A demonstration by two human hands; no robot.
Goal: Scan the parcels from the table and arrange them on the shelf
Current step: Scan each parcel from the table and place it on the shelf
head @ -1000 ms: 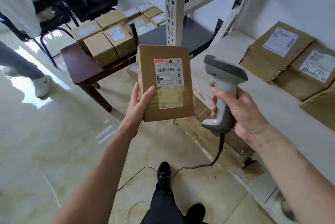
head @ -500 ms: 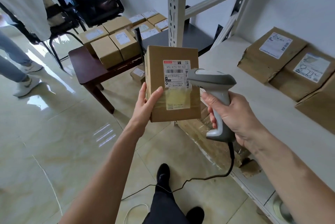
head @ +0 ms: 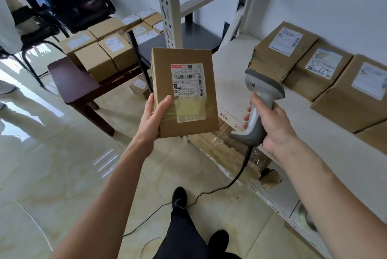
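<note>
The parcel is a flat brown cardboard box with a white printed label and glossy yellowish tape under it. The left hand holds it upright in the air at its lower left corner — thumb on the front, fingers behind. The right hand is wrapped around the smooth grey plastic scanner, just right of the parcel. More cardboard boxes lie on the pale shelf at the right and on the dark wooden table at the far left.

parcel left of scanner
</note>
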